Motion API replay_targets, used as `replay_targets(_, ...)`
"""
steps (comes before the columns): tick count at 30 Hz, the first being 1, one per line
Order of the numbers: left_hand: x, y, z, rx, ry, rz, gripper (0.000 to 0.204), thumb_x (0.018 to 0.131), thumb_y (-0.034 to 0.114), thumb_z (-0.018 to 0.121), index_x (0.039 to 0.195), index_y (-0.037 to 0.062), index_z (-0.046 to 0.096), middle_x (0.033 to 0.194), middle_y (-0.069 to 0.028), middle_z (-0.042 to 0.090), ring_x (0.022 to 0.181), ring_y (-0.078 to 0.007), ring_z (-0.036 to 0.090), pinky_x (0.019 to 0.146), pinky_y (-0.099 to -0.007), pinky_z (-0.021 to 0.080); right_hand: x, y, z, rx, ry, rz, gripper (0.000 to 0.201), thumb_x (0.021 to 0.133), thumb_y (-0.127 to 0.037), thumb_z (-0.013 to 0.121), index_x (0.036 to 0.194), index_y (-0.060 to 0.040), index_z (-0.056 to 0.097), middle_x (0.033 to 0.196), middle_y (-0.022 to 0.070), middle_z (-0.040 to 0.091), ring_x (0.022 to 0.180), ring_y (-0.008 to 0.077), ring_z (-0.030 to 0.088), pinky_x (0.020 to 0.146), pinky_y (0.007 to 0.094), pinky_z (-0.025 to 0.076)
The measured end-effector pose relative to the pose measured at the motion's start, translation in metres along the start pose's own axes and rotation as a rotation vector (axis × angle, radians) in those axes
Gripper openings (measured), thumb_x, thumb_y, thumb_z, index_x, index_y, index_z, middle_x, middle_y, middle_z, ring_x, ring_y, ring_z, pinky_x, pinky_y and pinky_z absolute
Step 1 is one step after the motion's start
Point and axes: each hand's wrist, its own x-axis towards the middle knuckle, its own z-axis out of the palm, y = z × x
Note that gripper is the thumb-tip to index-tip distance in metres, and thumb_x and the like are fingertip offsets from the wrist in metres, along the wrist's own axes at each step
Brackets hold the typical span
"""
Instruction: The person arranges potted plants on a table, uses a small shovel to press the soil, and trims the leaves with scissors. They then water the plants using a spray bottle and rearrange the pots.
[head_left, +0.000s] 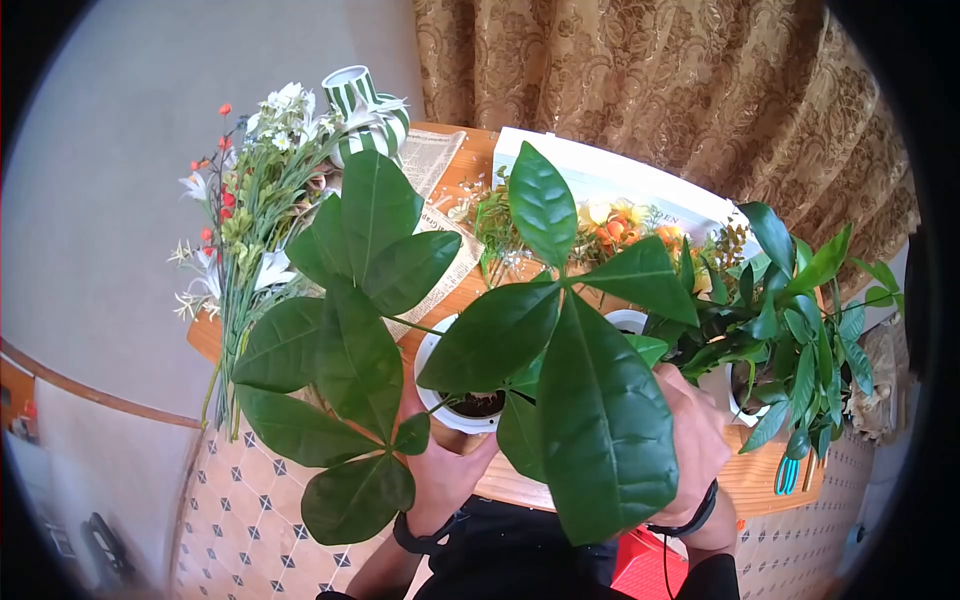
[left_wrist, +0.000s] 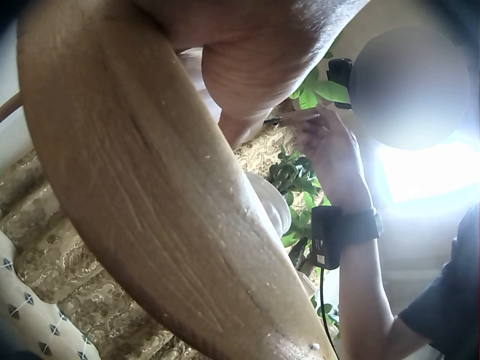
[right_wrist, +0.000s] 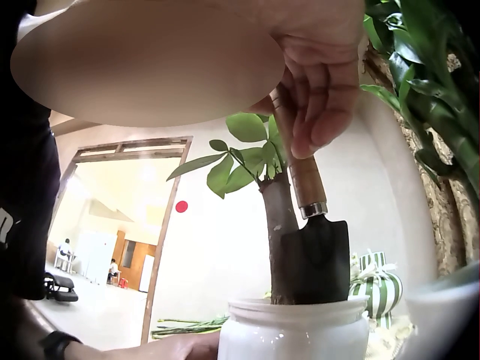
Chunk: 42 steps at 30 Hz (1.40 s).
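Note:
A leafy potted plant point(head_left: 600, 400) with a thick brown trunk point(right_wrist: 277, 217) stands in a white pot point(right_wrist: 296, 334). Its broad leaves cover much of the pot and part of both hands in the head view. My left hand point(head_left: 445, 485) grips the near left side of the pot, thumb near the rim. With my right hand point(head_left: 697, 440) I hold a small trowel point(right_wrist: 318, 259) by its wooden handle. The black blade points down beside the trunk, its tip hidden behind the pot's rim. Dark soil point(head_left: 476, 403) shows inside the pot.
Left on the wooden table point(head_left: 510, 488) lie cut flowers point(head_left: 250, 200), by a green-striped vase point(head_left: 372, 130) and newspaper point(head_left: 440, 265). Orange flowers point(head_left: 615, 228) lie before a white box point(head_left: 600, 165). Another leafy plant point(head_left: 800, 340) stands at right, above a turquoise tool point(head_left: 787, 475).

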Motion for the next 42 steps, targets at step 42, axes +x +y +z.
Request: replay_targets(42, -0.024, -0.024, -0.013, 0.276, -0.051, -0.133, 0.094, 0.068, 0.014, 0.091, 0.142, -0.0032, 0.035, 0.128, -0.0183, 0.052, 0.117, -0.0295, 0.054, 0.103, -0.0444, 0.043, 0.000, 0.007, 0.008, 0.069, 0.007, -0.006, 0.026, 0.087, -0.011, 0.073, 0.101, 0.0081, 0.061, 0.084, 0.0166, 0.065, 0.056, 0.0249, 0.064, 0.049, 0.0350, 0.051)
